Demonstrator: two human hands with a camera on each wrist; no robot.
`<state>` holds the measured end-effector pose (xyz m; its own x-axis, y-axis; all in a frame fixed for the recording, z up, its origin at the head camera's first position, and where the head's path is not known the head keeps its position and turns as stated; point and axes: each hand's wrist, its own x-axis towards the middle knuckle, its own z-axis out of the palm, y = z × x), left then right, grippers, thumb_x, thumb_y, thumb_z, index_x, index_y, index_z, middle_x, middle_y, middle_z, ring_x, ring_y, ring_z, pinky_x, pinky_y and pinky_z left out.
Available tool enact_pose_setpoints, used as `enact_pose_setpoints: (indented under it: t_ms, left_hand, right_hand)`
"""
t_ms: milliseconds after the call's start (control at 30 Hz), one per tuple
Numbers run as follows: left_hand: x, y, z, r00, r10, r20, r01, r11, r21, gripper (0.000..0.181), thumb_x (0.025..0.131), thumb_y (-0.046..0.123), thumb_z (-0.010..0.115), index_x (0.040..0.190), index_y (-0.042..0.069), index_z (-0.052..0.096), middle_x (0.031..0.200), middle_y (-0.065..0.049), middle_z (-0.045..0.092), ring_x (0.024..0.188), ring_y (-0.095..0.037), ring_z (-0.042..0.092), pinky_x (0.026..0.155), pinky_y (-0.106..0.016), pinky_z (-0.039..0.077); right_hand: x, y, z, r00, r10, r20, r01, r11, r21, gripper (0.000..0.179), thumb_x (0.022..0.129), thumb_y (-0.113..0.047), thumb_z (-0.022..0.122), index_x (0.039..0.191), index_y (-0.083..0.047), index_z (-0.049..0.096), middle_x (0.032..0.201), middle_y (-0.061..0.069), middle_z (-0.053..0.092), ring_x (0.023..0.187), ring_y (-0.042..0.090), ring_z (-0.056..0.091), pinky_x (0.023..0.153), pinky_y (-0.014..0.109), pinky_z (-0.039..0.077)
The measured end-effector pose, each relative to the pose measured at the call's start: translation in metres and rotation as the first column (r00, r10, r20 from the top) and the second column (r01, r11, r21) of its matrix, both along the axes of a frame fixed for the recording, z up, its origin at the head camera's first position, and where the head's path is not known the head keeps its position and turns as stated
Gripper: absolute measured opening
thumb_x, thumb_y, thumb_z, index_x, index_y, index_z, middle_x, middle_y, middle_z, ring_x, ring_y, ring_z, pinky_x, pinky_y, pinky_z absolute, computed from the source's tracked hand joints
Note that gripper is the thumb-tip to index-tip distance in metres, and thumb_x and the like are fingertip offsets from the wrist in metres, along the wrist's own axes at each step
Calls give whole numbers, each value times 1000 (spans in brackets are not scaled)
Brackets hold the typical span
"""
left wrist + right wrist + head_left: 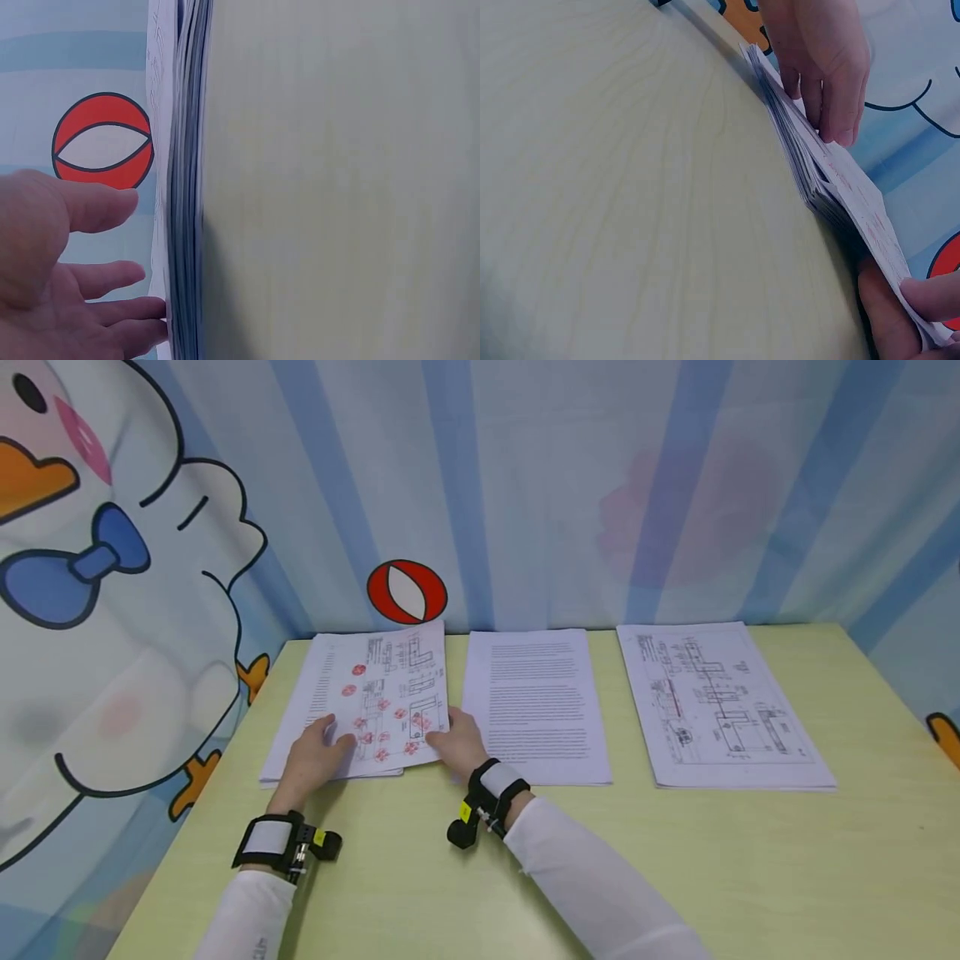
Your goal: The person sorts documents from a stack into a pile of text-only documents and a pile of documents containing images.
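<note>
A sheet with a line drawing and several red stamp marks lies over the left stack of printed paper, turned slightly askew. My right hand pinches its near right corner, thumb on top and fingers beneath, as the right wrist view shows. My left hand rests at the near left part of the sheet, with its thumb and fingers spread. From the left wrist view, the fingertips of that left hand touch the paper, and the stack's layered edge stands out.
To the right of my right hand lies a stack of text pages. Farther right is another stack with a line drawing on top. All sit along the back of the pale wooden table, before a striped cartoon curtain.
</note>
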<state>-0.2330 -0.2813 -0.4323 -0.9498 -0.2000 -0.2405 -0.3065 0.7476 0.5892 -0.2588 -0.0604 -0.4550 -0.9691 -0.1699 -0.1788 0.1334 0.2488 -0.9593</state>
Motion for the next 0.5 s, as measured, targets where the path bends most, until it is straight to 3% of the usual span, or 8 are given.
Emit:
enact_pose_setpoints:
  t_ms: [233, 367, 500]
  left_hand:
    - [-1, 4, 0, 1000, -8, 7, 8, 1000, -17, 69, 102, 32, 48, 156, 0, 22, 162, -27, 20, 151, -47, 17, 121, -59, 22]
    - [-1, 6, 1, 998, -51, 29, 52, 998, -37, 69, 102, 31, 47, 156, -2, 19, 164, -27, 13, 152, -46, 11, 123, -59, 17]
    - [-1, 8, 1, 995, -97, 30, 99, 993, -65, 69, 103, 30, 46, 156, -3, 18, 164, -28, 10, 153, -46, 9, 123, -58, 14]
  right_hand:
    - [2, 3, 0, 999, -2, 34, 4, 999, -42, 44, 94, -8, 55, 138, -4, 54, 124, 14, 66, 104, 22, 59, 98, 37, 47]
    - [1, 6, 1, 1000, 22, 17, -21, 999, -38, 47, 94, -6, 54, 141, -3, 50, 128, 16, 64, 110, 27, 59, 102, 41, 45]
    - [-2, 10, 1, 1000, -12, 9, 12, 1000, -7, 60, 91, -5, 57, 149, -3, 40, 138, 18, 57, 123, 30, 55, 110, 44, 41]
